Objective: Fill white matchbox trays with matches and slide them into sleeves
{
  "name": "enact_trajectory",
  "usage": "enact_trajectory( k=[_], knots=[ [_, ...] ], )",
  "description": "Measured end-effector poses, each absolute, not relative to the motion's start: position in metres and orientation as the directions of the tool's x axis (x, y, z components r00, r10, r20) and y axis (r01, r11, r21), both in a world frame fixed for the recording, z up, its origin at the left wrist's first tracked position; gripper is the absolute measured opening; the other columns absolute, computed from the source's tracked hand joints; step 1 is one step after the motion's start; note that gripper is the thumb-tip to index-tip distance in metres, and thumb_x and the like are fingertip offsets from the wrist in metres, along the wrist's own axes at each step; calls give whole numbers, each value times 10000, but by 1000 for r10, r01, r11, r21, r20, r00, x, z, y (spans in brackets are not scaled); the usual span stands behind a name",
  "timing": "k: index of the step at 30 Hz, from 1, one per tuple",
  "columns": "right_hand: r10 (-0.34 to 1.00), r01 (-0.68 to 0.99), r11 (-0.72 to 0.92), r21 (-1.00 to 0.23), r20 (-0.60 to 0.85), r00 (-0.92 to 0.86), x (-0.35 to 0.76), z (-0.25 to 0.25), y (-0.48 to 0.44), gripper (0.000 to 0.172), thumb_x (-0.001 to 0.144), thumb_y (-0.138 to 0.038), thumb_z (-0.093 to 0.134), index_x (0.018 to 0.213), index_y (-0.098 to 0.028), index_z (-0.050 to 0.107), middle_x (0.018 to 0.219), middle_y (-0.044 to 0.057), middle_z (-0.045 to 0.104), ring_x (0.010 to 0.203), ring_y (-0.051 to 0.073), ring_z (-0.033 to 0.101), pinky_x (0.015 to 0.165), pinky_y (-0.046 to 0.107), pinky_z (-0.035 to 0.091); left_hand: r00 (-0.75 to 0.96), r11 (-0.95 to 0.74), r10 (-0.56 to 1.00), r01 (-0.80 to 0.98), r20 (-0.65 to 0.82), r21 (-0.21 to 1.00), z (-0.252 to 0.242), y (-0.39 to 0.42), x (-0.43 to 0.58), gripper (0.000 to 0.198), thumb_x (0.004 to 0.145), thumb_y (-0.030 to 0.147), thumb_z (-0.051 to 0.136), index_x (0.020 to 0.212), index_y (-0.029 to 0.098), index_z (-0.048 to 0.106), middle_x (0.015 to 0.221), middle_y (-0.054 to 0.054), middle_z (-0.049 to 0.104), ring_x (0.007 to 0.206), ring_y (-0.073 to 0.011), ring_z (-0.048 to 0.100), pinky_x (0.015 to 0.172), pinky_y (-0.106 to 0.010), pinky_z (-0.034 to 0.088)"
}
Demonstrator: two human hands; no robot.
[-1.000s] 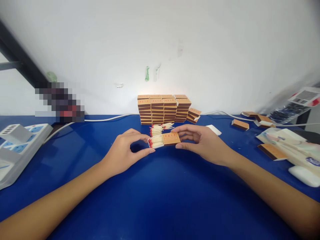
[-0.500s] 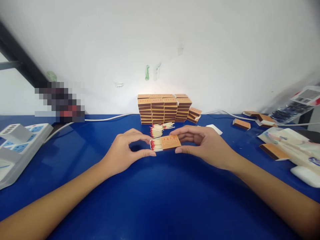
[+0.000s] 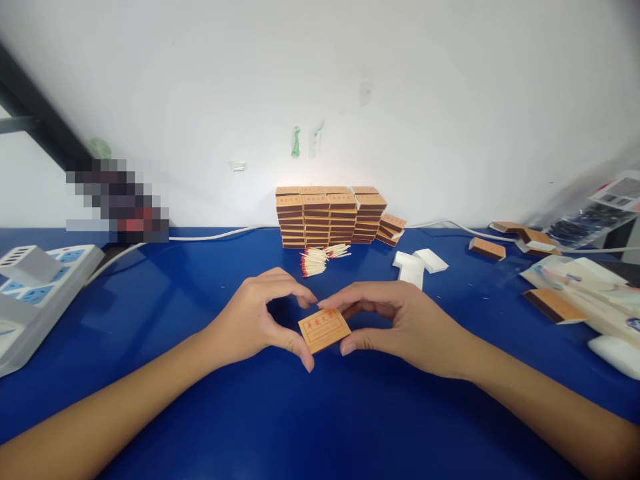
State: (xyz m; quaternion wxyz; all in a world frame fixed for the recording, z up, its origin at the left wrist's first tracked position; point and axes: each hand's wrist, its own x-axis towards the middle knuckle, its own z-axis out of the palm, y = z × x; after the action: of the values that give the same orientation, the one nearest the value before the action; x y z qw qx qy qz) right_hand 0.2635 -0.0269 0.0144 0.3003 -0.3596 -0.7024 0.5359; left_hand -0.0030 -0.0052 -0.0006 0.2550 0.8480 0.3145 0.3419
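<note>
A closed brown matchbox with red print is pinched between both hands just above the blue table. My left hand curls round its left end, thumb at the near corner and forefinger at the far one. My right hand grips its right end the same way. Behind the hands lies a small heap of loose red-tipped matches. A stack of closed matchboxes stands against the white wall.
Two white inner trays lie right of the matches. Loose matchbox sleeves and plastic packets crowd the right side. A white power strip sits at the left edge, and a white cable runs along the wall.
The tray of matches has slid fully into the sleeve, so the box is now shut. Both hands have drawn it nearer to me and lower on the table.
</note>
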Motion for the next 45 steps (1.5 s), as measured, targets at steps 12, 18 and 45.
enact_trajectory(
  k=[12, 18, 45],
  knots=[
    [840, 647, 389, -656, 542, 44, 325, 54, 65, 456, 775, -526, 858, 1100, -218, 776, 1046, 112, 787, 883, 285, 709, 755, 435, 565, 567, -779, 625, 494, 537, 386, 2, -11, -4, 212, 955, 321, 756, 1129, 206, 719, 998, -55, 750, 956, -214, 671, 895, -396, 553],
    [836, 679, 414, -607, 548, -19, 330, 72, 115, 385, 742, -501, 862, 971, -218, 736, 986, 94, 799, 830, 250, 682, 812, 440, 554, 608, -786, 618, 501, 499, 363, 0, -13, -4, 173, 988, 317, 706, 1111, 196, 728, 988, -69, 759, 943, -227, 671, 876, -417, 549],
    [861, 900, 173, -399, 506, 59, 351, 34, 107, 251, 851, -465, 707, 908, -221, 712, 963, 111, 796, 874, 308, 713, 776, 438, 524, 628, -781, 623, 520, 466, 345, -4, -11, -3, 133, 1010, 290, 661, 1077, 210, 745, 969, -58, 771, 949, -233, 674, 882, -413, 540]
  ],
)
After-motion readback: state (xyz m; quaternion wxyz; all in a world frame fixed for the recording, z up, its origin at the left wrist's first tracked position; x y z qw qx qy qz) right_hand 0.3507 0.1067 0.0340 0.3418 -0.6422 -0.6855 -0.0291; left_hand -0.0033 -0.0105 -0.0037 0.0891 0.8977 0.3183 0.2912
